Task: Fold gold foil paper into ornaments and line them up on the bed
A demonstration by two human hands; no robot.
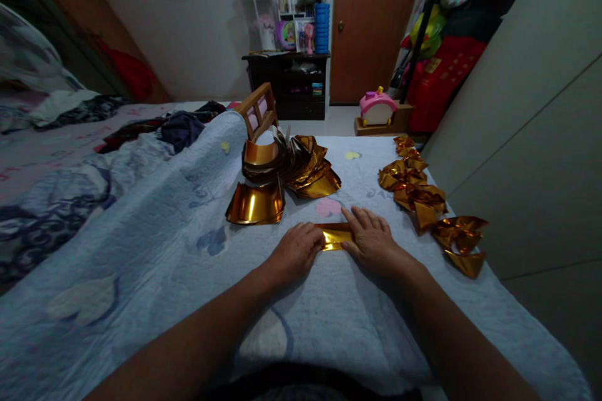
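A strip of folded gold foil paper (335, 237) lies on the quilt in front of me. My left hand (298, 250) is closed over its left end, fingers curled and pressed together. At the other end my right hand (374, 241) rests flat with fingers stretched out and the thumb apart, touching the foil's right edge. Beyond my left hand is a fanned pile of gold foil sheets (313, 169), with a curved stack of sheets (258, 203) nearer to me. Several folded gold foil pieces (421, 197) lie in a row along the right edge.
The pale blue quilt (188, 276) covers the bed and rises in a ridge on the left. A wooden frame (258, 111) stands behind the foil pile. Rumpled clothes (181, 130) lie left. A pink toy (377, 106) sits past the bed's end. A pale cabinet (531, 156) borders the right.
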